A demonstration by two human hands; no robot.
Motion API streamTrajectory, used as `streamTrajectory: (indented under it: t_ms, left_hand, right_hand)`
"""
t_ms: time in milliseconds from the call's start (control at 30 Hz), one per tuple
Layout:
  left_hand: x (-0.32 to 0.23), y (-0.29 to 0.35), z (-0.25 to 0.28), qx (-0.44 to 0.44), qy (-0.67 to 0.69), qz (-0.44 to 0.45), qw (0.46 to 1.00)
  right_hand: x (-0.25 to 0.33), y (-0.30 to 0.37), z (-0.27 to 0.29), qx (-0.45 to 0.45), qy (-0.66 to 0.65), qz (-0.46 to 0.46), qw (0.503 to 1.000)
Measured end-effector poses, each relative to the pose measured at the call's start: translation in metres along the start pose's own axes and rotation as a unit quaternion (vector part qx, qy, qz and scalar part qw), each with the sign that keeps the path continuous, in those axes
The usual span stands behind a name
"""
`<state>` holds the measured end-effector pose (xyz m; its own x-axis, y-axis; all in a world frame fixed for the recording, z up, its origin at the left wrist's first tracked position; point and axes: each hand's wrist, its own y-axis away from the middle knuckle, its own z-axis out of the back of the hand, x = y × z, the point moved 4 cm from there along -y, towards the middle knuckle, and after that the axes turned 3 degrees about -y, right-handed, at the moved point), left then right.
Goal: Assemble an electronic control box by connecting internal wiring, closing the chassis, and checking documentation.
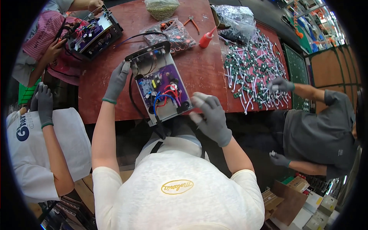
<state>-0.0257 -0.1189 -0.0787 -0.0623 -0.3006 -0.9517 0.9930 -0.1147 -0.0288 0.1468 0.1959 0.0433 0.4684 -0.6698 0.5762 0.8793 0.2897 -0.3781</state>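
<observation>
An open metal electronics case [166, 112] lies tilted at the red table's front edge. Inside it are a purple circuit board [168, 74] and red and blue wires [167, 96]. A black end panel [147, 50] closes its far side, and a black cable [132, 94] runs down along its left. My left hand [116, 82], in a grey glove, grips the case's far left corner. Beside the near right corner is my right hand [212, 119], also gloved, its fingers spread and slightly blurred. Nothing shows in it; whether a fingertip touches the case I cannot tell.
Beyond the case lie a bag of dark round parts [170, 36], orange-handled pliers [192, 25] and a red squeeze bottle [206, 39]. Many small green boards with white leads [253, 71] cover the right side. Co-workers' gloved hands [281, 85] and another open case [96, 34] are nearby.
</observation>
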Motion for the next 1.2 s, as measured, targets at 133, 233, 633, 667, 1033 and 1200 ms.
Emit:
streamTrajectory:
  t_ms: [133,233,633,667,1033,1200]
  left_hand:
    - [-0.030,-0.002,-0.005,0.018,-0.067,-0.060,0.996]
    - [-0.024,-0.007,-0.003,0.002,-0.138,-0.058,0.989]
    - [-0.099,-0.023,-0.064,-0.026,-0.299,-0.206,0.931]
    - [-0.107,-0.023,-0.075,-0.002,-0.315,-0.195,0.929]
    - [-0.163,0.004,-0.195,0.156,-0.162,-0.217,0.950]
    - [-0.202,0.015,-0.236,0.175,-0.121,-0.284,0.935]
  right_hand:
    - [0.041,-0.011,-0.016,0.070,0.074,0.109,0.989]
    - [0.041,-0.013,-0.043,0.114,0.139,0.194,0.964]
    - [0.012,0.005,0.012,0.120,0.203,0.150,0.960]
    - [0.011,0.010,0.019,0.108,0.189,0.141,0.966]
    - [0.027,0.081,0.097,0.113,0.319,0.011,0.941]
    - [0.051,0.100,0.141,0.051,0.367,-0.069,0.926]
